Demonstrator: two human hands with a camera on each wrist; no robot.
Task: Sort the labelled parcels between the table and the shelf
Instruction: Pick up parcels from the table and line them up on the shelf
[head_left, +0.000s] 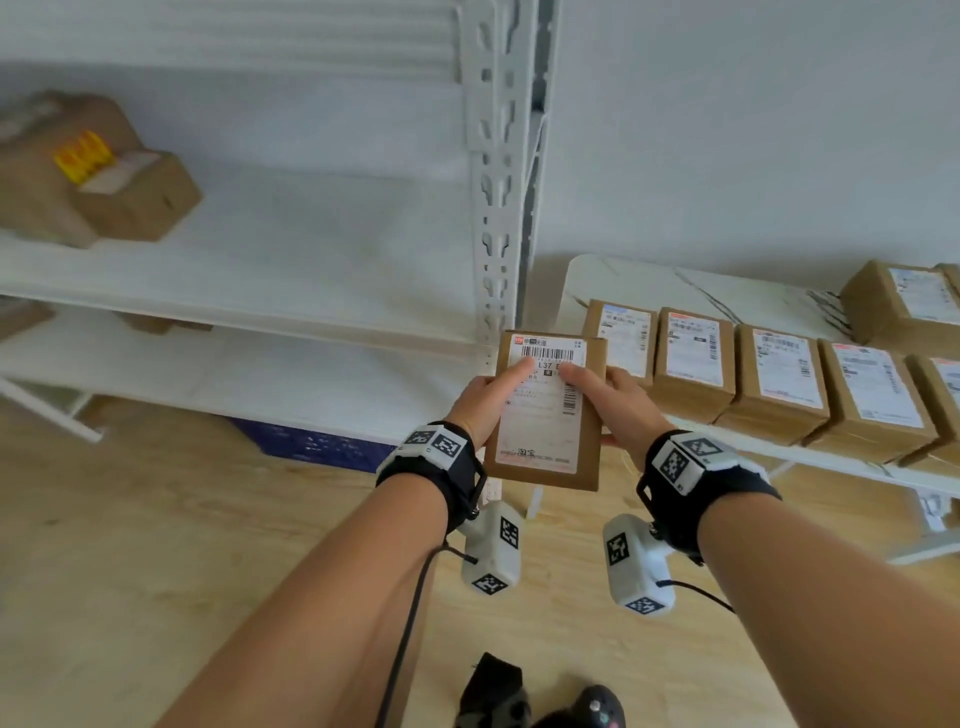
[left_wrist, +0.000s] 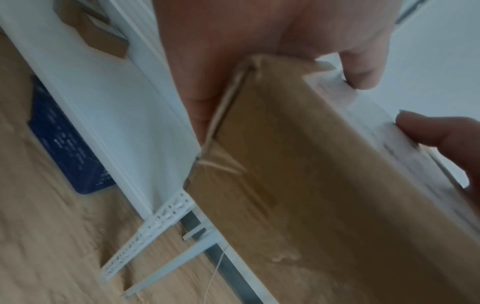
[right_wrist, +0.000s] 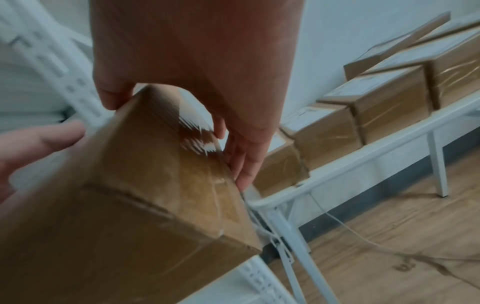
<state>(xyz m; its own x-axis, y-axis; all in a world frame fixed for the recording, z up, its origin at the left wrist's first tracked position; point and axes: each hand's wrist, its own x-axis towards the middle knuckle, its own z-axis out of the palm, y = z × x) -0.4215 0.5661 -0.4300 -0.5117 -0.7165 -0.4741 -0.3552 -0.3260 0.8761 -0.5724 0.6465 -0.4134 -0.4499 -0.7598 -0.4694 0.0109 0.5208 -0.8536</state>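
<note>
Both hands are on one labelled parcel (head_left: 545, 415), held up in the air between the shelf (head_left: 260, 291) and the bench (head_left: 649, 280). Left hand (head_left: 483, 402) grips its left edge, right hand (head_left: 618, 405) its right edge, thumbs on the label. More parcels (head_left: 779, 384) are lined up on the bench.

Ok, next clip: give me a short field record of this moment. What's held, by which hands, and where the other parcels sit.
held item: labelled parcel, label facing up, in the air between shelf and table
left hand: grips the parcel's left edge, thumb on the label
right hand: grips the right edge, thumb on the label
table: row of labelled parcels side by side
shelf: cardboard boxes at far left, blurred
label text: partly readable, "L37"
</note>
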